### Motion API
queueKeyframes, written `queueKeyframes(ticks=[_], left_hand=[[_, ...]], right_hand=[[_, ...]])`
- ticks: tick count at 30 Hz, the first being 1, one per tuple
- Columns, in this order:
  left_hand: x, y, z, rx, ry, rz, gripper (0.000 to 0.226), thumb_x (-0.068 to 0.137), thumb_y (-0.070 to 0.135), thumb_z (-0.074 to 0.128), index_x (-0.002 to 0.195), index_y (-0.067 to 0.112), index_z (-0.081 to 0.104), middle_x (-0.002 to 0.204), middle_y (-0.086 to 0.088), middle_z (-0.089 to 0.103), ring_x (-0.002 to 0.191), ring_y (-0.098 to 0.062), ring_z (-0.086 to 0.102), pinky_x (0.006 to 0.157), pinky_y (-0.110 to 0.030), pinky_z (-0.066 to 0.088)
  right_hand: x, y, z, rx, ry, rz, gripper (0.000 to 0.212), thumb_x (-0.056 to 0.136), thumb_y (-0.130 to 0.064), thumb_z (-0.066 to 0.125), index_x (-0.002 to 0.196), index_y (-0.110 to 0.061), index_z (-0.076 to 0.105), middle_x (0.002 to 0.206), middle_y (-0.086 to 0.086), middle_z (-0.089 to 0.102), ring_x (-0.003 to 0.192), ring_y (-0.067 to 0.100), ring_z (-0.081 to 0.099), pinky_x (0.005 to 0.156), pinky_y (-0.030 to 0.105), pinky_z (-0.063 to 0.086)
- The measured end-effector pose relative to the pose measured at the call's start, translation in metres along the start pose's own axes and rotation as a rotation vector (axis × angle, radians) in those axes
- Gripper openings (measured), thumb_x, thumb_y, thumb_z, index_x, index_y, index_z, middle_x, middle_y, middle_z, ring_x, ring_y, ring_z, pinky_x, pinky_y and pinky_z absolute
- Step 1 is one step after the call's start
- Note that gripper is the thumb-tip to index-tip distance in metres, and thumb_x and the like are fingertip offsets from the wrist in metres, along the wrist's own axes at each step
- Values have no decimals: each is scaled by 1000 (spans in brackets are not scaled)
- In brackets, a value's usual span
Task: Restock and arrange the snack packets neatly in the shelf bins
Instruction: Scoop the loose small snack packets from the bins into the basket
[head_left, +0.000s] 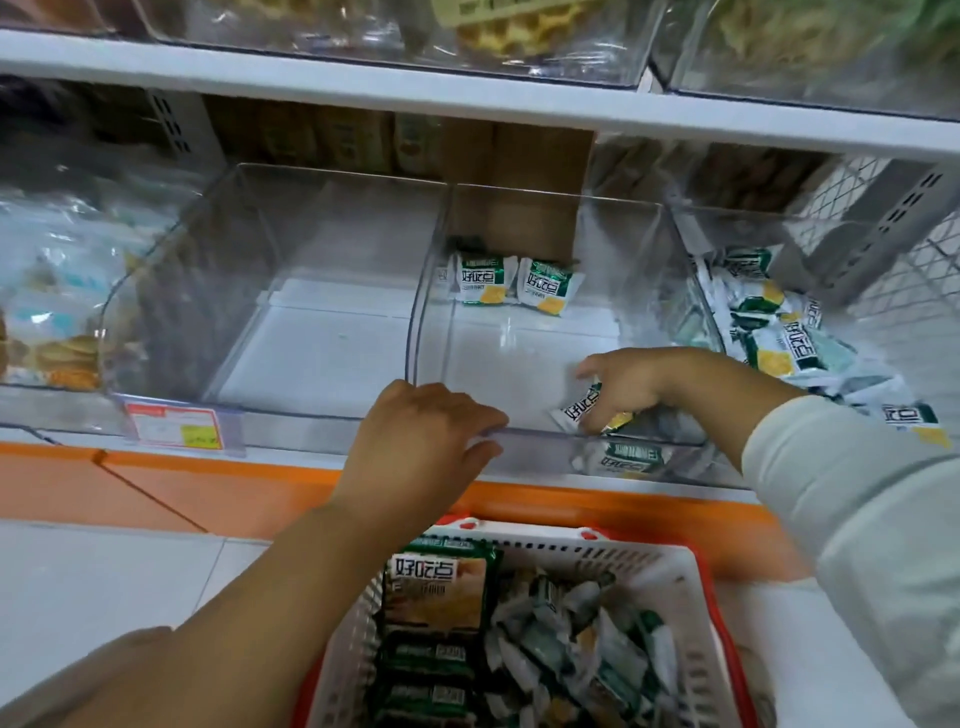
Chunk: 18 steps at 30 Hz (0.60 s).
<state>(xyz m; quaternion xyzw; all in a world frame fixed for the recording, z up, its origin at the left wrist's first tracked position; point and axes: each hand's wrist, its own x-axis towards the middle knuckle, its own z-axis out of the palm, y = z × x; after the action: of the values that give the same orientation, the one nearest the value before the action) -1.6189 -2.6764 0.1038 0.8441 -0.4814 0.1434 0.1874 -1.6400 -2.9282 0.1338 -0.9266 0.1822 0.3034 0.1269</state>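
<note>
Snack packet (584, 410) is white, green-edged, black-lettered.

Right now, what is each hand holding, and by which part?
The right hand pinches a white-and-green snack packet at its yellow-printed end. The left hand grips the clear plastic bin by its front rim.
</note>
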Motion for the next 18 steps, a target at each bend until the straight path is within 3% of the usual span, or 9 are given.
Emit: queueKeyframes(ticks=[3, 5, 9, 13, 15, 16, 18], left_hand=[[0, -1, 2, -15, 14, 3, 21, 80, 36, 65, 95, 28, 77, 84, 9, 76, 72, -18, 69, 70, -32, 47], [0, -1, 3, -24, 19, 1, 20, 79, 35, 66, 94, 28, 77, 83, 8, 76, 71, -18, 69, 70, -33, 47], [0, 2, 1, -26, 10, -29, 21, 79, 36, 65, 94, 29, 77, 83, 8, 76, 72, -18, 69, 71, -32, 46], [0, 5, 0, -21, 0, -49, 21, 79, 36, 65, 94, 29, 77, 83, 9, 76, 72, -17, 69, 71, -34, 48], [0, 5, -1, -26, -15, -59, 19, 79, 36, 66, 93, 29, 77, 83, 9, 76, 72, -18, 69, 71, -35, 48], [0, 5, -1, -29, -23, -62, 18, 79, 35, 68, 93, 29, 77, 82, 8, 76, 72, -18, 69, 71, -35, 48], [2, 5, -3, -33, -56, -70, 17, 79, 34, 71, 94, 30, 76, 84, 8, 76, 73, -19, 69, 72, -35, 48]], right_hand=[[-7, 2, -8, -36, 56, -40, 51, 69, -39, 84, 109, -30, 53, 121, 5, 44, 97, 22, 52, 69, 28, 45], [-12, 4, -10, -12, 26, -53, 46, 70, -42, 83, 102, -30, 52, 115, 6, 44, 88, 23, 55, 68, 31, 50], [-27, 3, -9, 47, -204, 17, 52, 71, -56, 76, 113, -44, 48, 122, 12, 49, 76, 26, 65, 69, 35, 58], [-30, -5, -8, 53, -218, 11, 58, 56, -59, 84, 102, -56, 48, 128, 11, 46, 74, 27, 66, 76, 41, 58], [-31, -8, -3, 92, -193, -24, 58, 53, -49, 89, 96, -59, 53, 129, 5, 44, 73, 28, 64, 65, 39, 57], [-33, -8, -1, 121, -168, -38, 59, 58, -43, 89, 104, -57, 55, 123, 3, 47, 67, 24, 61, 57, 34, 54], [-39, -5, 2, 212, -94, -81, 52, 75, -29, 81, 118, -46, 57, 90, 2, 51, 51, 15, 45, 45, 25, 40]])
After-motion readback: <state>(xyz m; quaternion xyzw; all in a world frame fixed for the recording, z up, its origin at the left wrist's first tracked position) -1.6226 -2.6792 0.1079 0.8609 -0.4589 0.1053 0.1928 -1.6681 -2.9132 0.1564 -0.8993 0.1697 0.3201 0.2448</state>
